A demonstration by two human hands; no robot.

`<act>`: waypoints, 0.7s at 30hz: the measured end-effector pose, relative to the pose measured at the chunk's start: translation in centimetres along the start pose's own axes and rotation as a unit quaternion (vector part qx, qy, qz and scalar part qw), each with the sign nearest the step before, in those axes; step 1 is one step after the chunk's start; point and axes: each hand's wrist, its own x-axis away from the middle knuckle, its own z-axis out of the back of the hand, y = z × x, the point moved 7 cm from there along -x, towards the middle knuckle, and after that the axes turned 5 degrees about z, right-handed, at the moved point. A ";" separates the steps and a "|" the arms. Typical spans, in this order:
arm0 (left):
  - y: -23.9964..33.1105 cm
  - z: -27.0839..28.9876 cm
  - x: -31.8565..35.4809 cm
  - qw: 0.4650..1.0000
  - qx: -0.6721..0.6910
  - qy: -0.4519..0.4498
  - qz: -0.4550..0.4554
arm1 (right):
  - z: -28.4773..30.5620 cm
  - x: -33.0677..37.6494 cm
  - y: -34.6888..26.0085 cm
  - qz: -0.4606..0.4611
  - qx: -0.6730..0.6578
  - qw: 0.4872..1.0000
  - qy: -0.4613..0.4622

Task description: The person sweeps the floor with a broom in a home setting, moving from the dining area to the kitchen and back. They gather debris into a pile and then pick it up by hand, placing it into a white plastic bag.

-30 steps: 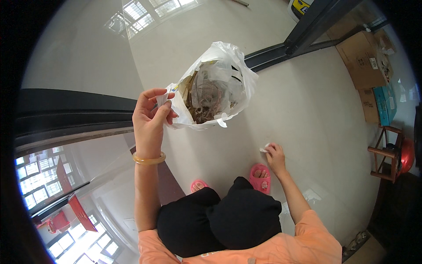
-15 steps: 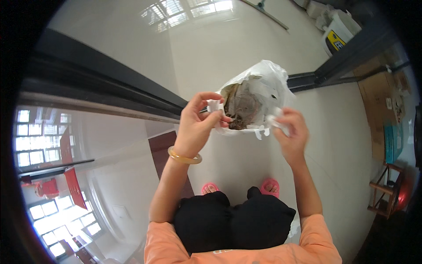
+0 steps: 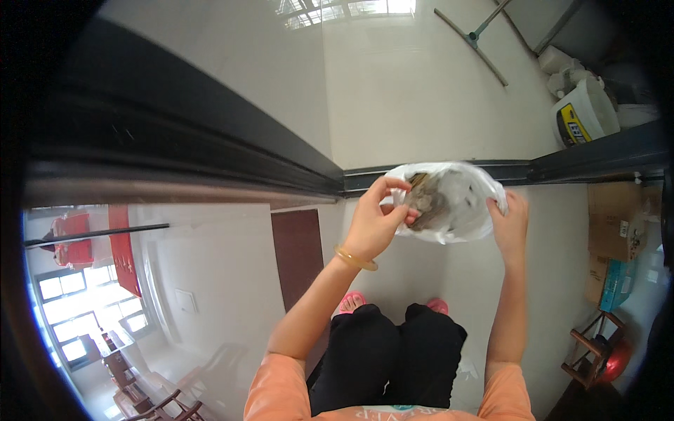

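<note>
A white plastic bag (image 3: 467, 228) hangs between my hands with its mouth spread wide, tilted up toward me. Greyish-brown rubbish (image 3: 430, 207) lies inside it, too jumbled to tell piece by piece. My left hand (image 3: 382, 214), with a yellowish bangle (image 3: 354, 257) on the wrist, pinches the bag's left rim. On the other side my right hand (image 3: 510, 216) grips the right rim, thumb over the edge. The bag's underside is hidden from view.
A dark door frame (image 3: 232, 119) runs along the left, its sill crossing behind the bag. Beyond it are a floor squeegee (image 3: 472, 43) and a white bucket (image 3: 590, 116). Cardboard boxes (image 3: 612, 221), a teal box (image 3: 618, 284) and a wooden stool (image 3: 593, 347) stand at the right.
Both hands and the bag have shifted right in the picture, and my view has turned. My hands now sit farther apart across the bag, and its mouth looks more stretched sideways.
</note>
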 end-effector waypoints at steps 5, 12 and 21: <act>2.1 -2.1 0.4 0.997 -0.042 0.052 0.027 | 4.2 4.2 4.3 -0.205 -0.222 0.953 -0.029; 0.7 -16.3 -1.7 0.964 -0.266 -0.012 0.023 | 12.9 11.0 12.6 -0.413 -0.228 0.882 -0.003; -5.0 -36.4 -9.3 0.980 -0.186 -0.064 0.015 | 21.3 4.9 28.7 -0.375 0.011 0.926 0.045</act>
